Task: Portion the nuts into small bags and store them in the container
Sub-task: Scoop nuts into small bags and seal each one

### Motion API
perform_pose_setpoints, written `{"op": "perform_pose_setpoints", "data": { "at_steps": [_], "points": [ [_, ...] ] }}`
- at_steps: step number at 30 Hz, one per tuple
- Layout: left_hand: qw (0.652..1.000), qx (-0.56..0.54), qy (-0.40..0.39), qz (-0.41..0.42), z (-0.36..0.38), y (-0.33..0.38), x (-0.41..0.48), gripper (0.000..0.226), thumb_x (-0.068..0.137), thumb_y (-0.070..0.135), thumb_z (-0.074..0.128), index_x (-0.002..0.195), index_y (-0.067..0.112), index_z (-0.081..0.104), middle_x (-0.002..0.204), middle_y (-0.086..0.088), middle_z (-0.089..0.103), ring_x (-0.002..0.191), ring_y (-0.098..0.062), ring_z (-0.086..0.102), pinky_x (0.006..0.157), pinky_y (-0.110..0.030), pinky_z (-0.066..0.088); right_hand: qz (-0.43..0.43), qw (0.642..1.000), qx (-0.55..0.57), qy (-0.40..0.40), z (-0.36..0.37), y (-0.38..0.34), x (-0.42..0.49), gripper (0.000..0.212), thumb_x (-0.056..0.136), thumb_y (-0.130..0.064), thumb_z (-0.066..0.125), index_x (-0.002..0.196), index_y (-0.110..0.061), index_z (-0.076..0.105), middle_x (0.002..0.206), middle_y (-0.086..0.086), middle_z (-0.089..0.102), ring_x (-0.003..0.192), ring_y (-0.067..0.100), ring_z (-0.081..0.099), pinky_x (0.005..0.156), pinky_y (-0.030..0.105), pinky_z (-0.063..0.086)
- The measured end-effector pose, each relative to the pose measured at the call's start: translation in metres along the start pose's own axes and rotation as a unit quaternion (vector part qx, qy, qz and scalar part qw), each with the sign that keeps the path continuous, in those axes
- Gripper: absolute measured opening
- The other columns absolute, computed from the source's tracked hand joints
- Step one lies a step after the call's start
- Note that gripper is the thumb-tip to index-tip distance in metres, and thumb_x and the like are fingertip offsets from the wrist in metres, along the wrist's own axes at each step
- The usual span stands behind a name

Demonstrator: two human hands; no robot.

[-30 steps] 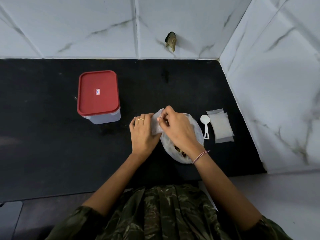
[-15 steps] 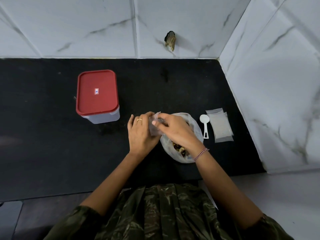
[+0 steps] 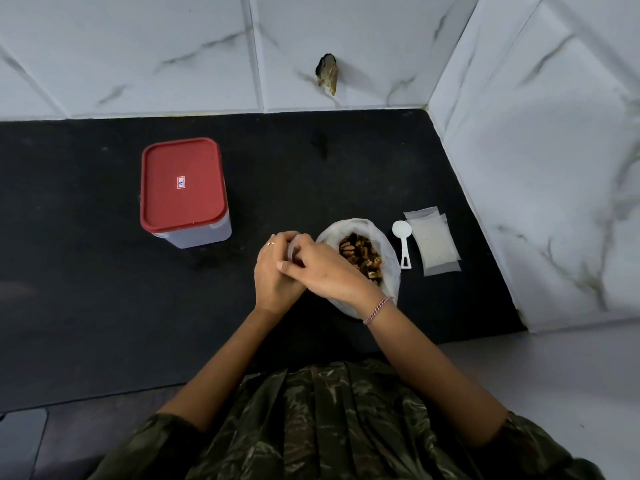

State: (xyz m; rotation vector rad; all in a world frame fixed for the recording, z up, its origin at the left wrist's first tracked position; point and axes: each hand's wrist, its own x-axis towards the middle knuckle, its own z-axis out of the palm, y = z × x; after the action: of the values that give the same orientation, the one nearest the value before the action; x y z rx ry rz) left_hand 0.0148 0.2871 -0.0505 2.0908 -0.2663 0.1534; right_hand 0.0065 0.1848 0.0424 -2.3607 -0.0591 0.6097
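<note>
The left hand (image 3: 273, 277) curls round a small clear bag (image 3: 292, 247); the right hand (image 3: 323, 268) overlaps it, fingers pinching the bag's top. Just right sits the open nut bag (image 3: 390, 266). The red-lidded container (image 3: 181, 190) stands closed, well apart to the left.

Camouflage top (image 3: 346, 420), ring (image 3: 270, 243), braided wristband (image 3: 377, 309)
</note>
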Motion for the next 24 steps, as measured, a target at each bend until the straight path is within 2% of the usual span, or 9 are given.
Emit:
{"op": "perform_pose_setpoints", "data": {
  "at_steps": [4, 10, 13, 16, 18, 19, 20, 22, 24],
  "points": [
    [1.0, -0.016, 0.012, -0.019, 0.002, -0.004, 0.0, 0.042, 0.07, 0.02, 0.072, 0.108, 0.017, 0.053, 0.096, 0.004, 0.061, 0.088, -0.017, 0.061, 0.077, -0.043, 0.052, -0.033, 0.998, 0.015, 0.058, 0.003, 0.005, 0.002, 0.012, 0.095, -0.024, 0.053, 0.105, -0.018, 0.053, 0.098, 0.001, 0.066, 0.091, 0.013, 0.061, 0.076, 0.024, 0.045],
    [0.999, -0.03, 0.024, 0.009, 0.002, -0.007, 0.0, 0.044, 0.072, 0.025, 0.073, 0.11, 0.018, 0.054, 0.099, 0.002, 0.064, 0.088, -0.013, 0.062, 0.074, -0.04, 0.053, -0.03, 0.996, 0.021, 0.083, -0.001, 0.008, 0.003, 0.017, 0.095, -0.025, 0.051, 0.102, -0.015, 0.064, 0.083, -0.004, 0.063, 0.078, 0.007, 0.058, 0.066, 0.02, 0.04],
    [0.999, -0.031, 0.032, 0.005, 0.004, -0.006, -0.001, 0.042, 0.073, 0.02, 0.074, 0.111, 0.018, 0.055, 0.099, 0.002, 0.064, 0.09, -0.014, 0.062, 0.074, -0.041, 0.053, -0.044, 0.993, -0.021, 0.103, -0.003, 0.004, 0.001, 0.021, 0.098, -0.023, 0.046, 0.113, -0.013, 0.058, 0.086, -0.001, 0.061, 0.078, 0.01, 0.058, 0.058, 0.019, 0.037],
    [0.999, -0.025, 0.035, 0.014, 0.004, -0.005, 0.001, 0.041, 0.073, 0.018, 0.074, 0.11, 0.014, 0.057, 0.099, 0.002, 0.064, 0.09, -0.015, 0.061, 0.073, -0.042, 0.053, 0.008, 0.997, 0.043, 0.064, -0.002, 0.001, 0.002, 0.026, 0.101, -0.024, 0.039, 0.12, -0.01, 0.047, 0.092, 0.002, 0.059, 0.09, 0.017, 0.062, 0.071, 0.028, 0.046],
    [0.999, -0.019, 0.031, 0.023, 0.003, -0.006, 0.002, 0.041, 0.072, 0.018, 0.074, 0.109, 0.01, 0.058, 0.1, -0.001, 0.064, 0.09, -0.017, 0.061, 0.074, -0.042, 0.053, 0.049, 0.99, 0.128, 0.028, -0.002, 0.001, 0.001, 0.031, 0.1, -0.029, 0.039, 0.123, -0.009, 0.046, 0.096, 0.002, 0.059, 0.096, 0.017, 0.061, 0.086, 0.034, 0.049],
    [0.999, -0.014, 0.026, 0.028, 0.003, -0.006, 0.003, 0.042, 0.072, 0.017, 0.074, 0.11, 0.008, 0.058, 0.1, -0.001, 0.064, 0.09, -0.017, 0.062, 0.075, -0.042, 0.053, 0.054, 0.988, 0.146, 0.016, -0.003, 0.001, 0.0, 0.03, 0.1, -0.031, 0.04, 0.12, -0.011, 0.048, 0.095, 0.001, 0.059, 0.095, 0.016, 0.06, 0.088, 0.035, 0.049],
    [0.999, -0.009, 0.022, 0.029, 0.004, -0.007, 0.002, 0.042, 0.072, 0.016, 0.075, 0.11, 0.008, 0.059, 0.099, 0.0, 0.064, 0.09, -0.016, 0.061, 0.075, -0.041, 0.053, 0.045, 0.99, 0.132, 0.002, -0.005, 0.001, -0.002, 0.026, 0.099, -0.034, 0.041, 0.112, -0.012, 0.05, 0.09, 0.001, 0.059, 0.089, 0.015, 0.06, 0.083, 0.032, 0.049],
    [1.0, -0.02, 0.02, 0.011, 0.004, -0.007, 0.0, 0.039, 0.074, 0.019, 0.074, 0.109, 0.011, 0.059, 0.098, 0.004, 0.064, 0.089, -0.012, 0.061, 0.075, -0.04, 0.053, -0.002, 0.999, 0.019, -0.031, -0.011, -0.003, -0.009, 0.024, 0.099, -0.037, 0.042, 0.1, -0.013, 0.046, 0.074, -0.001, 0.052, 0.068, 0.01, 0.053, 0.062, 0.024, 0.041],
    [0.998, -0.064, 0.02, -0.007, 0.004, -0.007, -0.001, 0.036, 0.074, 0.029, 0.07, 0.107, 0.018, 0.058, 0.097, 0.005, 0.064, 0.09, -0.012, 0.062, 0.077, -0.038, 0.054, -0.045, 0.995, -0.07, -0.052, -0.02, -0.007, -0.017, 0.028, 0.097, -0.036, 0.046, 0.108, -0.01, 0.049, 0.072, -0.003, 0.051, 0.063, 0.007, 0.05, 0.057, 0.022, 0.036]
  ]
}}
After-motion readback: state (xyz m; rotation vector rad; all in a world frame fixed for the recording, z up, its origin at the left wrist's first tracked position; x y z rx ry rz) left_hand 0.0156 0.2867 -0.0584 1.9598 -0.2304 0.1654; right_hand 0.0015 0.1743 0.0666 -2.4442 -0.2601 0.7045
